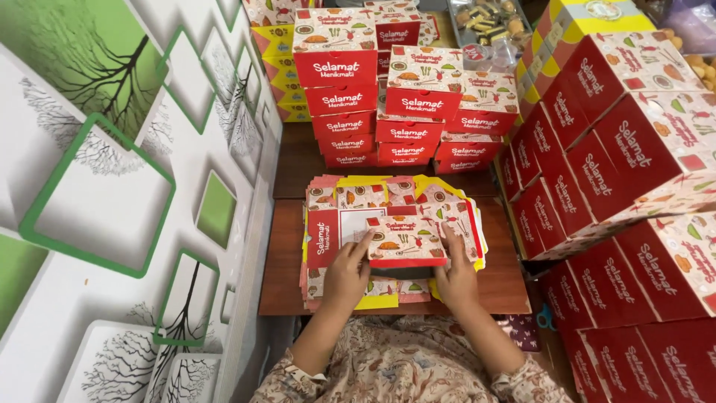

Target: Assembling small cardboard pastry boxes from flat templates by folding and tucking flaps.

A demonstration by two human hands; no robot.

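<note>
Closest to me I see patterned sleeves [406,373] coming up from the bottom edge, both forearms reaching forward over a small wooden table [287,261]. My left hand [345,275] sits at the left end of a partly folded red and cream box [406,240], fingers curled up against its side and thumb below, pinching that end. My right hand [456,272] does the same at the right end, fingers laid along the box's edge and pressing inward. So the box is held between the two hands, lifted just above a pile of flat unfolded box sheets [350,198] that covers most of the table. The sheets are red, cream and yellow, fanned out unevenly, with yellow corners sticking out at the front and back.

To my left runs a wall [112,186] papered with green frames and bare tree drawings. To my right stands a tall stack of finished red boxes [626,186], tilted toward me and reaching the frame's edge. Beyond the table, more finished red boxes [406,112] are stacked in columns, with a few yellow boxes [277,67] beside them on the left. Farthest back I can make out a clear tray of small snacks [488,22].
</note>
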